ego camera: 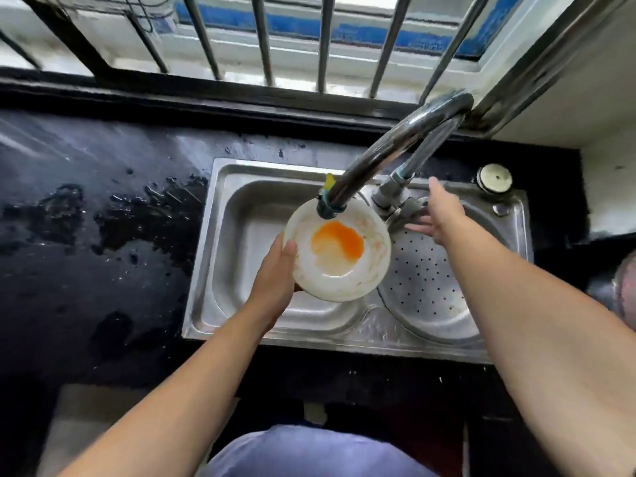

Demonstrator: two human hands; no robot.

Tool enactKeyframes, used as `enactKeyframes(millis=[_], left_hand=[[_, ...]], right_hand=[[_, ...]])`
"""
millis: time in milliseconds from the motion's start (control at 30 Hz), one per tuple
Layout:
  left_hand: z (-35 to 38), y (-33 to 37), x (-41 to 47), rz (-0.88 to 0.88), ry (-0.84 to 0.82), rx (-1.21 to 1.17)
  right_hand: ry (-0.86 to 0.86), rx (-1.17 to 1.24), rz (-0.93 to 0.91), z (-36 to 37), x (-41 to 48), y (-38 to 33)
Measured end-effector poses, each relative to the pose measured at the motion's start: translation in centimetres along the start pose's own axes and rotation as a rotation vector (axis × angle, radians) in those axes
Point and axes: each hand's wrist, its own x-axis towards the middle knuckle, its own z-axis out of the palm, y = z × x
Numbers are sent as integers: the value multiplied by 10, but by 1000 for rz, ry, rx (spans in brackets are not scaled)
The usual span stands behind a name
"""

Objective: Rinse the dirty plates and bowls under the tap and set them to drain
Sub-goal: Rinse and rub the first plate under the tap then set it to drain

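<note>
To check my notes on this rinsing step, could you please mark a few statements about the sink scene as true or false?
1. The left hand grips the white bowl beneath the tap spout. True.
2. The bowl is clean. False: orange residue lies in it.
3. The right hand rests on the counter. False: it reaches to the tap handle.
4. A perforated strainer sits in the right basin of the sink. True.
</note>
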Motion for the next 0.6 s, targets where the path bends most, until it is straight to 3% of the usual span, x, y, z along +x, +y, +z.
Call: enactKeyframes(millis=[67,133,233,267,400,467,533,600], left_hand=[[3,-2,2,-21,30,-19],[6,-2,4,-41,60,-25],[8,-3,8,-46,96,-30],[9,-4,9,-50,106,-34],[11,-5,13,-84,163,-69],[12,-5,13,-87,183,-81],[11,-5,13,-94,200,-84],[9,-6,13,-105,218,-84]], right_hand=[[29,-71,-14,7,18,-2],[62,-299,-86,10,26,-4],[208,-933,-258,10,18,2],[228,-990,-253,10,19,2],[181,-923,-211,12,19,5],[225,-625,-111,14,17,7],[138,-387,-94,12,25,10],[179,-354,-114,14,34,19]])
